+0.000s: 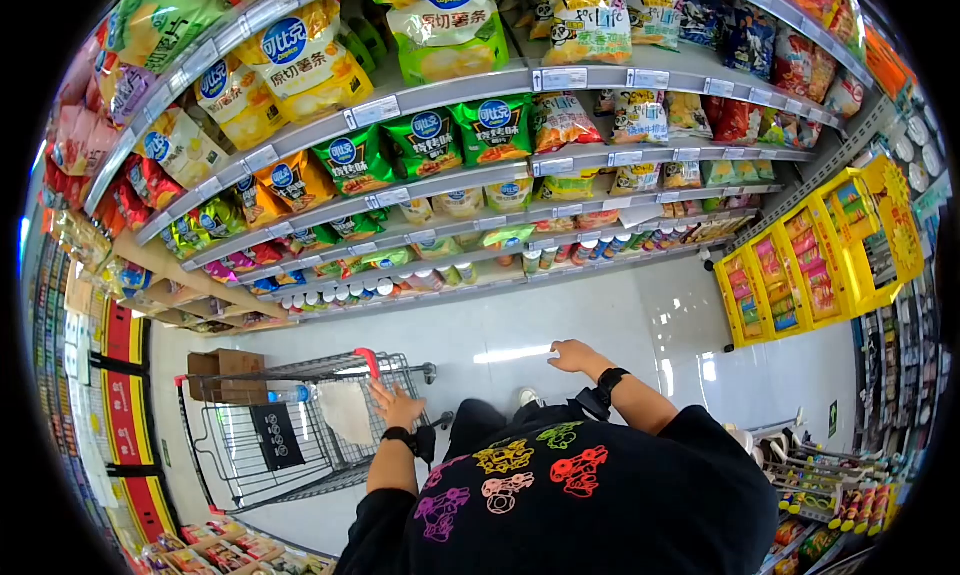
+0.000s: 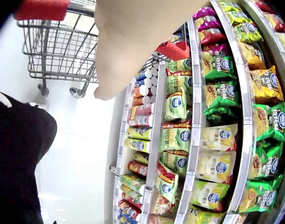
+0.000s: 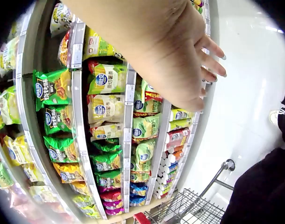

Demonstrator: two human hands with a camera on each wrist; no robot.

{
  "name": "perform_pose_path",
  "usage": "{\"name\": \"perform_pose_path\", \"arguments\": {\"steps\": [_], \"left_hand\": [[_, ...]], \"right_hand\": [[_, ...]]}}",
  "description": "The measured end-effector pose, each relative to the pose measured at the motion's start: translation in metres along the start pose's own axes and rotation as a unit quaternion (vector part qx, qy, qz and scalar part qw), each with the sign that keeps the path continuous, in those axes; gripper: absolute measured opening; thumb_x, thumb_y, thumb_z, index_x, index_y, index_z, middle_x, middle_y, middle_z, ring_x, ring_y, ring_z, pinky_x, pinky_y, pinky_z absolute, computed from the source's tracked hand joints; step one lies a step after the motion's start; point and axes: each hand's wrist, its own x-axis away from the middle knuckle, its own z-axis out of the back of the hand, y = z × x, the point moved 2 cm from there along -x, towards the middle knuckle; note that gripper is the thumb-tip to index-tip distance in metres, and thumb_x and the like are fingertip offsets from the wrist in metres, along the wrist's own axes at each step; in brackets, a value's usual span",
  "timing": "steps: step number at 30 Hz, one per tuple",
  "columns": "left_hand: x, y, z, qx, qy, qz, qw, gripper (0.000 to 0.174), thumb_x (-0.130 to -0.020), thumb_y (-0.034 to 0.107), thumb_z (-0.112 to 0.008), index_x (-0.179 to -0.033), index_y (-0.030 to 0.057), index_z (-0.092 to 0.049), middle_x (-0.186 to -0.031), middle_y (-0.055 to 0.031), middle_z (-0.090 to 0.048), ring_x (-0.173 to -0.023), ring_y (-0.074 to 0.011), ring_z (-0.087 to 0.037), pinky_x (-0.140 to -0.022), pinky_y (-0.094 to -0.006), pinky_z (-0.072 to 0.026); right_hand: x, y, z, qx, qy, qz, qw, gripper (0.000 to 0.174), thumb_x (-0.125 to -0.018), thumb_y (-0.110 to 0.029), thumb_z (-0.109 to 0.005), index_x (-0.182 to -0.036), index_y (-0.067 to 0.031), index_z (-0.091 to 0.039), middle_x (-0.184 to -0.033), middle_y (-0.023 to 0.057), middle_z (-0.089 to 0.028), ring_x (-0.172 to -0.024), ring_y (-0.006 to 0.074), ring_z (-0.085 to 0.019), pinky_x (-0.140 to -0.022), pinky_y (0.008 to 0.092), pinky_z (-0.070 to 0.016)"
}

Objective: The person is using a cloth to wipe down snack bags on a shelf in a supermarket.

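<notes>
My left hand (image 1: 400, 407) is at the red handle (image 1: 368, 363) of a wire shopping cart (image 1: 300, 465), its fingers extended over the bar. In the left wrist view the same hand (image 2: 126, 42) covers the middle of the handle, and red handle (image 2: 173, 49) shows on either side; the fingertips are hidden there. My right hand (image 1: 580, 357) hangs in the air over the floor, fingers loosely bent and holding nothing. In the right wrist view this hand (image 3: 184, 70) overlaps shelves of snack bags, its fingers apart. Green chip bags (image 1: 428, 143) fill a middle shelf ahead.
Curved-looking snack shelves (image 1: 440, 200) stretch across the front. A yellow display rack (image 1: 810, 260) stands at the right. Cardboard boxes (image 1: 228, 367) sit beyond the cart, which carries a blue-labelled bottle (image 1: 288, 395). Pale tiled floor (image 1: 590, 310) lies between me and the shelves.
</notes>
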Motion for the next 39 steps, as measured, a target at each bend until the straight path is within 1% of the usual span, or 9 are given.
{"name": "perform_pose_path", "arguments": {"steps": [11,15,16,18,22,24,26,33,39], "left_hand": [[-0.067,0.066,0.032,0.157,-0.005,0.159,0.975,0.085,-0.07,0.048,-0.055,-0.138,0.0094,-0.022,-0.141,-0.0257,0.016,-0.132,-0.0411,0.008,-0.101,-0.0584,-0.0079],[-0.131,0.078,0.052,0.271,0.017,0.152,0.95,0.083,-0.068,0.054,-0.055,-0.133,0.006,-0.034,-0.139,-0.0321,0.005,-0.13,-0.0453,0.002,-0.104,-0.0531,-0.0098],[-0.135,0.099,0.066,0.31,0.091,0.149,0.935,0.08,-0.066,0.053,-0.058,-0.126,0.0033,-0.042,-0.137,-0.0338,-0.01,-0.129,-0.0452,-0.006,-0.105,-0.0457,-0.013],[-0.164,0.135,0.094,0.374,0.19,0.034,0.907,0.071,-0.068,0.046,-0.062,-0.124,0.007,-0.045,-0.135,-0.0315,-0.021,-0.128,-0.0419,-0.018,-0.103,-0.0486,-0.0171],[-0.146,0.24,0.185,0.512,0.128,-0.287,0.8,0.056,-0.074,0.018,-0.061,-0.125,0.0052,-0.04,-0.125,-0.0166,-0.042,-0.115,-0.0274,-0.042,-0.089,-0.0375,-0.0379],[-0.124,0.285,0.231,0.558,0.048,-0.367,0.743,0.058,-0.074,0.014,-0.061,-0.127,0.0048,-0.037,-0.123,-0.0172,-0.044,-0.114,-0.0266,-0.043,-0.088,-0.0358,-0.0382],[-0.115,0.316,0.257,0.518,0.065,-0.425,0.74,0.061,-0.074,0.014,-0.062,-0.128,0.0049,-0.034,-0.123,-0.0173,-0.044,-0.113,-0.0262,-0.044,-0.088,-0.0356,-0.0386],[-0.113,0.369,0.279,0.473,0.054,-0.475,0.74,0.071,-0.074,0.014,-0.065,-0.132,-0.0006,-0.025,-0.126,-0.0205,-0.041,-0.116,-0.0277,-0.043,-0.09,-0.0368,-0.0392],[-0.103,0.388,0.282,0.463,0.102,-0.436,0.765,0.062,-0.071,0.016,-0.066,-0.121,-0.0045,-0.037,-0.107,-0.02,-0.055,-0.095,-0.0283,-0.055,-0.082,-0.0327,-0.0427]], "right_hand": [[-0.018,0.051,0.075,-0.056,0.048,0.023,0.997,0.038,-0.078,-0.035,-0.057,-0.104,-0.0073,-0.057,-0.088,0.0148,-0.063,-0.084,0.03,-0.06,-0.076,0.0369,-0.0468],[-0.061,0.056,0.142,-0.127,0.24,0.042,0.962,0.031,-0.074,-0.021,-0.063,-0.101,-0.0076,-0.058,-0.081,0.0106,-0.064,-0.075,0.0244,-0.062,-0.069,0.0321,-0.0491],[-0.067,0.047,0.171,-0.117,0.288,0.054,0.949,0.031,-0.072,-0.018,-0.064,-0.101,-0.0076,-0.058,-0.08,0.0101,-0.064,-0.074,0.0235,-0.062,-0.067,0.0311,-0.0493],[-0.076,0.007,0.234,-0.154,0.365,0.077,0.915,0.032,-0.069,-0.011,-0.065,-0.1,-0.006,-0.058,-0.081,0.01,-0.063,-0.075,0.0238,-0.062,-0.068,0.0314,-0.0489],[-0.092,-0.045,0.332,-0.211,0.458,0.132,0.854,0.047,-0.066,-0.009,-0.068,-0.109,-0.003,-0.05,-0.1,0.012,-0.057,-0.092,0.0235,-0.057,-0.076,0.0327,-0.0467],[-0.101,-0.06,0.364,-0.205,0.486,0.17,0.832,0.057,-0.065,-0.011,-0.07,-0.115,-0.0015,-0.045,-0.109,0.0139,-0.053,-0.099,0.0249,-0.054,-0.081,0.0337,-0.0451],[-0.118,-0.058,0.374,-0.205,0.488,0.2,0.824,0.064,-0.063,-0.012,-0.073,-0.117,0.0005,-0.042,-0.113,0.016,-0.051,-0.103,0.0268,-0.052,-0.084,0.0345,-0.0429],[-0.146,-0.068,0.399,-0.243,0.395,0.189,0.866,0.072,-0.06,-0.023,-0.078,-0.117,0.0029,-0.042,-0.109,0.0188,-0.053,-0.101,0.0297,-0.052,-0.087,0.036,-0.0404],[-0.181,-0.051,0.403,-0.238,0.31,0.232,0.891,0.069,-0.06,-0.034,-0.078,-0.111,0.0029,-0.049,-0.105,0.0204,-0.056,-0.098,0.0327,-0.053,-0.086,0.035,-0.0416]]}}
